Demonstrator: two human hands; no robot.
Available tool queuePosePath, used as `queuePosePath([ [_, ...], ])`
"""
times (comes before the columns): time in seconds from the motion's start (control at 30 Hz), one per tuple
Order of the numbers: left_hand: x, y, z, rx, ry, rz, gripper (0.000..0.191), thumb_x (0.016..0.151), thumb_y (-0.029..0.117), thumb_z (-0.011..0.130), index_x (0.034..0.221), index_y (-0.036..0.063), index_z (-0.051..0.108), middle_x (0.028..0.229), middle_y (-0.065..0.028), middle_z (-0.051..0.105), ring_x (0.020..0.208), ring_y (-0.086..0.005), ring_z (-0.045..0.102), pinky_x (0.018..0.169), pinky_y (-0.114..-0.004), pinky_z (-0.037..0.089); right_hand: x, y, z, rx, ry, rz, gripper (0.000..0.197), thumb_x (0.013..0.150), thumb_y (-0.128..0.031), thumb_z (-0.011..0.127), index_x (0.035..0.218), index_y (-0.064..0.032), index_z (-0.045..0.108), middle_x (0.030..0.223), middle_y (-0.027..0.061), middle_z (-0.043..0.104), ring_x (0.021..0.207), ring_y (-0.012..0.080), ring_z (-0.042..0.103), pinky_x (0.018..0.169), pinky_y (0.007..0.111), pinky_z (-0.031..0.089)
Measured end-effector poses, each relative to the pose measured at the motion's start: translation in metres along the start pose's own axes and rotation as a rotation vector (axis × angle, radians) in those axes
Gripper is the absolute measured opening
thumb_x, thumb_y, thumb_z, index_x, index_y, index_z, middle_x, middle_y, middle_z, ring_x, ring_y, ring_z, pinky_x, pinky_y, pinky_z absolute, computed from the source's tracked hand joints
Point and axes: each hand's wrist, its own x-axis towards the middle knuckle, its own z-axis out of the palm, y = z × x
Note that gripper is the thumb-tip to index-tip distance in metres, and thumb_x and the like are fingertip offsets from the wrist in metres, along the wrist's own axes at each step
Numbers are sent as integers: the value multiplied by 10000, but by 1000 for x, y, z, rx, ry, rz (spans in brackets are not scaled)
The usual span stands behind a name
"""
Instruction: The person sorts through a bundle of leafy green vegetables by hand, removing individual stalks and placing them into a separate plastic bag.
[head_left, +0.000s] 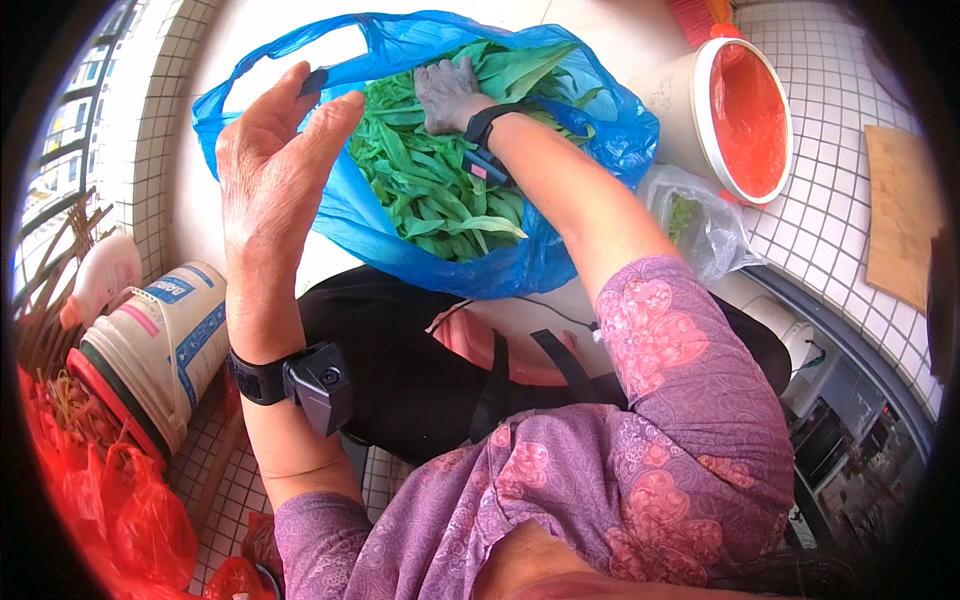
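Observation:
A large blue plastic bag lies wide at the top centre, with many green leafy vegetables inside. My left hand is raised at the bag's left side, its thumb and fingers apart; a dark patch shows behind the fingertips, near the bag's handle. Whether those fingers touch the handle cannot be told. Among the leaves, towards the far side of the bag, rests my right hand, which looks greyish. Its fingertips are partly hidden at the leaves, so its grip is unclear. Each wrist bears a black strap with a small device.
To the right stand a white bucket lined with a red bag and a clear plastic bag with greens. A brown board lies farther right. On the left are a white paint bucket, a pale bottle and red plastic bags.

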Motion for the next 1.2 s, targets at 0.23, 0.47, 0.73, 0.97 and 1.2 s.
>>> queuePosePath([
  [0.23, 0, -1, 0, 15, 17, 19, 680, 700, 337, 717, 1207, -66, 510, 1107, -253, 585, 1026, -275, 589, 863, -342, 469, 3, 4, 6, -28, 82, -45, 592, 666, -210, 650, 1163, 50, 460, 1181, 212, 455, 1148, 347, 430, 953, 529, 278],
  [0.47, 0, 7, 2, 82, 24, 24, 566, 750, 233, 697, 1201, -61, 521, 1040, -152, 626, 949, -171, 586, 861, -261, 441, -5, 16, 10, 158, 132, 17, 383, 668, -129, 591, 1008, 20, 494, 843, 206, 646, 816, 345, 640, 705, 437, 491],
  [0.73, 2, 2, 2, 60, 50, 47, 734, 694, 409, 690, 1192, -97, 505, 1064, -256, 604, 946, -255, 616, 791, -325, 489, -65, 42, -21, 292, 330, -138, 385, 617, -94, 541, 984, 8, 490, 770, 230, 613, 756, 404, 601, 639, 472, 477],
  [0.97, 7, -12, 5, -43, 99, 139, 743, 737, 503, 659, 1205, -57, 516, 1134, -235, 569, 1016, -283, 577, 811, -351, 468, -114, 58, -52, 425, 615, -265, 501, 570, -164, 675, 1002, 9, 491, 818, 234, 607, 793, 404, 597, 689, 439, 498],
  [1.2, -3, 5, 12, -365, -94, -105, 792, 814, 639, 451, 1315, 27, 419, 1243, -312, 458, 1134, -392, 493, 918, -460, 405, -164, 58, -141, 805, 853, -355, 490, 603, -95, 703, 1058, 0, 546, 881, 94, 648, 782, 197, 623, 746, 302, 492],
])
